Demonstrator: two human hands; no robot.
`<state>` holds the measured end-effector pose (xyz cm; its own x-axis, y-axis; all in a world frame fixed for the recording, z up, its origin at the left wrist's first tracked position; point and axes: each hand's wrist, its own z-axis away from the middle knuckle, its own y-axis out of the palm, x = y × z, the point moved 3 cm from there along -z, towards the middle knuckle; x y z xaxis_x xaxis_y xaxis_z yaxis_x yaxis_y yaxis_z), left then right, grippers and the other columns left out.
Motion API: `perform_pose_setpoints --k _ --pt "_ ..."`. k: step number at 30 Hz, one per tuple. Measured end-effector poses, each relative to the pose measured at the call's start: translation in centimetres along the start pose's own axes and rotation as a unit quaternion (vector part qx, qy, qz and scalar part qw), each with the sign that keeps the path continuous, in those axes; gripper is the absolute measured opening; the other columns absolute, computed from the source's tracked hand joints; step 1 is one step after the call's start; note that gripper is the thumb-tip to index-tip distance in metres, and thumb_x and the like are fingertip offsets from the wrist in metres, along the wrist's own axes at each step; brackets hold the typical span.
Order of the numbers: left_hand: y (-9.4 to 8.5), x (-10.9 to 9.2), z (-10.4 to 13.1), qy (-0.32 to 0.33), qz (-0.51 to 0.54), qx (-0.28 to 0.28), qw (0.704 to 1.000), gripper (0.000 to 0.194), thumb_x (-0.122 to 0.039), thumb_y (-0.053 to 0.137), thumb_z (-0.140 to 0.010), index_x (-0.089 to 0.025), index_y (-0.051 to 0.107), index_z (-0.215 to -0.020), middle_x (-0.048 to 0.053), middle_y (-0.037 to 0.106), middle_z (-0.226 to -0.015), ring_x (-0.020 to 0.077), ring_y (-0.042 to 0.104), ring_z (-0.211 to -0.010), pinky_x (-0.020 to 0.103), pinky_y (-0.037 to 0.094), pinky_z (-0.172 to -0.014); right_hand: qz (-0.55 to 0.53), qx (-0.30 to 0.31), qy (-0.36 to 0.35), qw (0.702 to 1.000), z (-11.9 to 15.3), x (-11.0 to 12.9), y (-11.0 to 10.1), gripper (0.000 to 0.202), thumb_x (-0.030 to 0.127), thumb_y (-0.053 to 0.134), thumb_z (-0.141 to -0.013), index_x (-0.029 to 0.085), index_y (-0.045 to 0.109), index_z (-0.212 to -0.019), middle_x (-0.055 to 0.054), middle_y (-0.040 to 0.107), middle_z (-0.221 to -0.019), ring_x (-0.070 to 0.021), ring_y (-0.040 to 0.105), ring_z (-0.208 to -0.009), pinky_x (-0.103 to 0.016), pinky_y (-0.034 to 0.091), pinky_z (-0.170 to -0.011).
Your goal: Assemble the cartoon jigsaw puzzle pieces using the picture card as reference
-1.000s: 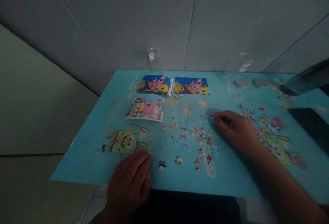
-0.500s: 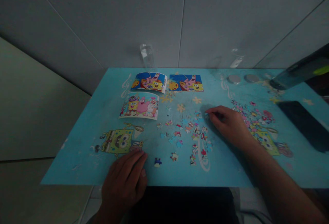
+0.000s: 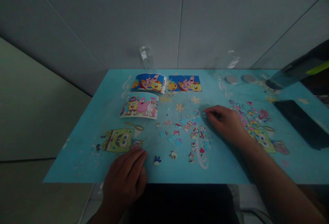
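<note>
My right hand (image 3: 224, 121) is above the right-centre of the table, thumb and forefinger pinched on a small light-blue puzzle piece (image 3: 205, 114), mostly hidden by the fingertips. Just left of those fingertips lies a loose group of puzzle pieces (image 3: 176, 133), several of them blue, white and red. My left hand (image 3: 127, 172) lies flat over the table's front edge, fingers stretched out and holding nothing. To its right are a dark-blue and cream piece (image 3: 157, 160) and a pale piece (image 3: 173, 154). A denser heap of pieces (image 3: 238, 111) spreads beyond my right wrist.
Two curved picture sheets (image 3: 140, 106) and a flat picture card (image 3: 184, 83) lie at the back left. Clear jars (image 3: 147, 59) stand by the wall. Two round lids (image 3: 231, 79), a dark bottle (image 3: 290, 71) and a black phone-like slab (image 3: 300, 123) occupy the right side.
The view has shifted slightly, so things at the right appear a little further left. Both hands keep nearly the same pose, the right one still pinching the piece.
</note>
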<state>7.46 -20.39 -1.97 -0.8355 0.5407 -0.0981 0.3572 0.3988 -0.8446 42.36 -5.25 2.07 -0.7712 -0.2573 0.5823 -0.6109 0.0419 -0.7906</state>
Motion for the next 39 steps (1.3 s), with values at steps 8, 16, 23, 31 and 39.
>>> perform_pose_setpoints --k 8,16,23,31,39 --pt "0.1 0.0 -0.1 -0.011 -0.005 -0.009 1.0 0.039 -0.013 0.061 -0.088 -0.015 0.064 -0.127 0.014 0.07 -0.123 0.0303 0.065 -0.117 0.046 0.051 -0.098 0.011 0.0 -0.022 1.0 -0.1 -0.4 0.2 0.023 0.025 0.057 -0.09 0.02 0.075 -0.104 -0.006 0.075 -0.091 -0.0209 0.067 -0.076 -0.034 0.05 -0.072" --pt "0.3 0.0 -0.1 -0.012 -0.007 -0.006 1.0 0.039 -0.014 0.059 -0.089 -0.014 0.063 -0.128 0.015 0.068 -0.125 0.0305 0.063 -0.12 0.047 0.05 -0.101 0.015 -0.007 -0.032 0.999 -0.1 -0.6 0.3 0.025 0.025 0.056 -0.09 0.019 0.075 -0.104 -0.007 0.075 -0.092 -0.0222 0.068 -0.078 -0.036 0.051 -0.075" --pt "0.3 0.0 -0.2 -0.016 -0.009 -0.002 1.0 0.038 -0.014 0.058 -0.089 -0.014 0.064 -0.127 0.015 0.068 -0.125 0.0301 0.064 -0.119 0.047 0.05 -0.101 0.017 -0.008 -0.039 0.999 0.0 -0.9 0.4 0.024 0.026 0.056 -0.091 0.019 0.075 -0.105 -0.007 0.075 -0.093 -0.0226 0.069 -0.08 -0.036 0.051 -0.076" --pt "0.2 -0.3 -0.3 -0.013 -0.007 -0.006 1.0 0.037 -0.013 0.058 -0.09 -0.013 0.063 -0.126 0.015 0.068 -0.124 0.0305 0.062 -0.119 0.048 0.05 -0.1 0.027 -0.011 -0.047 0.998 0.0 -1.3 0.6 0.023 0.027 0.057 -0.092 0.02 0.075 -0.106 -0.005 0.074 -0.093 -0.0208 0.067 -0.078 -0.034 0.05 -0.075" --pt "0.4 -0.2 -0.2 -0.01 -0.001 -0.002 1.0 0.039 -0.013 0.059 -0.089 -0.011 0.061 -0.128 0.016 0.067 -0.125 0.0319 0.06 -0.121 0.049 0.049 -0.101 0.027 -0.008 -0.046 0.999 0.0 -1.4 0.7 0.023 0.028 0.057 -0.093 0.021 0.075 -0.106 -0.005 0.074 -0.093 -0.0206 0.068 -0.079 -0.034 0.051 -0.075"
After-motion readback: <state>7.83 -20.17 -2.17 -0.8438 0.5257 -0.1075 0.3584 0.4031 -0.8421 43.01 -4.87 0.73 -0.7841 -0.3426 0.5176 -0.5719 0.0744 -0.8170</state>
